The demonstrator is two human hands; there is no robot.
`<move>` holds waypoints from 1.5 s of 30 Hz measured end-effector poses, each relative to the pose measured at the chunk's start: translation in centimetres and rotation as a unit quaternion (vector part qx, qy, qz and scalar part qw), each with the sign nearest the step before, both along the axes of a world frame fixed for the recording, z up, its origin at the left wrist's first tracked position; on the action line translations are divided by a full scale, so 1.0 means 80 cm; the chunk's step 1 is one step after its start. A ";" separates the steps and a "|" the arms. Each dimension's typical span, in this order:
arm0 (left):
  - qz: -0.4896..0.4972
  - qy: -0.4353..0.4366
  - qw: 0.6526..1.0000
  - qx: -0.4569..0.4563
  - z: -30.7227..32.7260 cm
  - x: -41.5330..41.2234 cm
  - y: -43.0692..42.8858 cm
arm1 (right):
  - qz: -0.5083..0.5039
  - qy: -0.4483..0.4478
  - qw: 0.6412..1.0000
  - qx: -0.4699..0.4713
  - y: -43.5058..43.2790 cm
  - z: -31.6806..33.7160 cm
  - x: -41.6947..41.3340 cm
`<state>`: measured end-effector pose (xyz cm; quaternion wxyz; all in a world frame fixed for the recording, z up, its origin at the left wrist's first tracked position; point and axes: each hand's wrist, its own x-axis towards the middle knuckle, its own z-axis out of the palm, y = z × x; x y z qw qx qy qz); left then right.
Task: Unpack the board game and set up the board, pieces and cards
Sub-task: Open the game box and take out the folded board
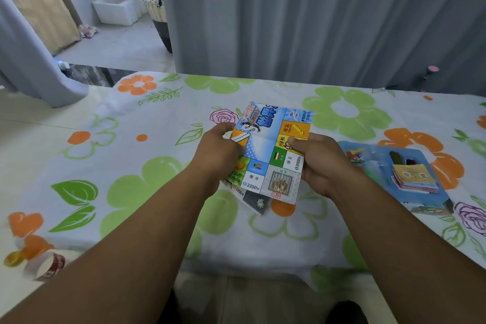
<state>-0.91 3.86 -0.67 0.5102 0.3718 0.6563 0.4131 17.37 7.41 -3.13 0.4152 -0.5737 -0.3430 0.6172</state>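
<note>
Both hands, left hand (pixel 223 147) and right hand (pixel 319 159), pinch the folded paper board (pixel 271 155) at opposite edges; pulling unevenly could tear a crease between them.

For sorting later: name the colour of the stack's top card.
The top card is yellow, clearest in the head view.

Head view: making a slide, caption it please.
Left hand and right hand hold the folded board over the flowered cloth; cards sit on a blue tray.
</note>
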 end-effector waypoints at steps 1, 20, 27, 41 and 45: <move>-0.006 0.016 1.000 -0.005 0.000 0.000 0.000 | -0.005 0.004 1.000 0.003 0.001 -0.001 0.000; -0.028 0.282 0.957 -0.061 0.002 -0.021 -0.006 | -0.124 0.031 0.990 0.052 0.003 0.004 -0.001; 0.066 0.154 0.986 -0.008 -0.013 -0.015 0.004 | -0.119 0.048 0.990 0.054 0.002 -0.001 -0.010; -0.182 0.355 0.908 0.126 -0.018 0.050 -0.005 | -0.073 0.067 0.991 0.090 -0.009 0.001 -0.038; -0.177 0.332 0.912 0.160 -0.016 0.041 -0.002 | -0.026 0.081 0.991 0.101 -0.013 0.007 -0.039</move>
